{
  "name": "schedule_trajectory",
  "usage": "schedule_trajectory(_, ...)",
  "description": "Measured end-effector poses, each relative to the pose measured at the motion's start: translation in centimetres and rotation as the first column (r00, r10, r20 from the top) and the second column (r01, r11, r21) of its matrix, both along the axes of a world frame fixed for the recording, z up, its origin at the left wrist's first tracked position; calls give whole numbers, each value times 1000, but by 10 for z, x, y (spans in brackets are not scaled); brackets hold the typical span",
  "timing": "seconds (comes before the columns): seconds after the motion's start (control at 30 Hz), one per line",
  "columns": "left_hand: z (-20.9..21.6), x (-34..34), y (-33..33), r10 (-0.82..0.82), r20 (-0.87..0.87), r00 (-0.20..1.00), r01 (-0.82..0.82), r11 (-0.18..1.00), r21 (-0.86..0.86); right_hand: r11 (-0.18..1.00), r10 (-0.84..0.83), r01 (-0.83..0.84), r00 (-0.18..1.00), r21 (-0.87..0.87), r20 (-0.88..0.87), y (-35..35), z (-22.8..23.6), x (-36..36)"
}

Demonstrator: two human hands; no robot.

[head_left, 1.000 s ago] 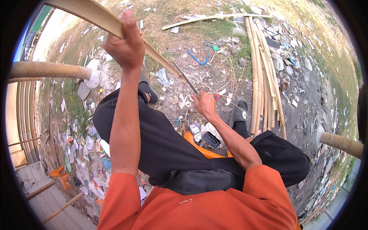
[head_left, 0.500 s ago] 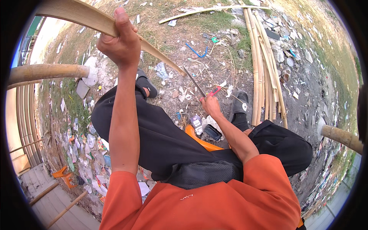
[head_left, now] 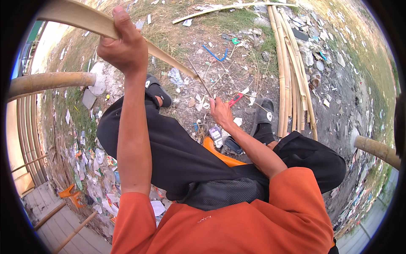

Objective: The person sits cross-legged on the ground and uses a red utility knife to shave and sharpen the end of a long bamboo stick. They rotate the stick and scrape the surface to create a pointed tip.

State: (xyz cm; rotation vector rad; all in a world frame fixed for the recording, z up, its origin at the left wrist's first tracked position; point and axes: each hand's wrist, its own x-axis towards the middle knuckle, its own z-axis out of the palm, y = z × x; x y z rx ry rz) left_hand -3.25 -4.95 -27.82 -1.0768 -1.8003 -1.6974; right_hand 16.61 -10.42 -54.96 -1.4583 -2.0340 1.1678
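My left hand (head_left: 126, 47), raised at the upper left, is closed around a long pale bamboo strip (head_left: 169, 59). The strip slants down to the right, and its far end comes close to the ground. In my right hand (head_left: 220, 113) is a knife with a long, thin dark blade (head_left: 203, 82); its handle is hidden in my fingers. The blade crosses the strip's lower end and looks to be against it. Just right of that hand, a red tool (head_left: 235, 100), perhaps a cutter, lies on the ground.
Several split bamboo strips (head_left: 289, 76) lie in a pile at the right, with one long strip (head_left: 228, 9) across the top. Bamboo posts (head_left: 55, 81) stand at both sides. By my feet are an orange plastic piece (head_left: 222, 154), a black case (head_left: 233, 145) and scattered litter.
My right hand has moved left and up with the knife, whose blade now crosses the strip's end. My left hand and the strip have shifted slightly left. The red tool shows more fully.
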Motion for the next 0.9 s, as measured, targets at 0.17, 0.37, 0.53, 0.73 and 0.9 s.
schedule_trajectory(0.17, -1, -15, 2, 84, -115, 990, -91, 994, -56, 996, 81, -78, 994, -38, 72, 19, -8, -3)
schedule_trajectory(0.37, -3, -10, 2, 94, -61, 994, -96, 995, -29, 977, 66, -34, 987, 211, -147, 19, 32, -10)
schedule_trajectory(0.53, 2, 1, 8, 58, -16, 998, -58, 998, -39, 989, 56, -69, 993, 128, 104, 5, -41, 10)
schedule_trajectory(0.73, 1, -11, 0, 66, -10, 998, -67, 996, -56, 997, 81, -80, 958, -16, 274, 6, -47, 39)
schedule_trajectory(0.9, -4, -13, 3, 100, -89, 991, -105, 993, -50, 998, -46, 50, 987, 23, -157, 11, 1, 7)
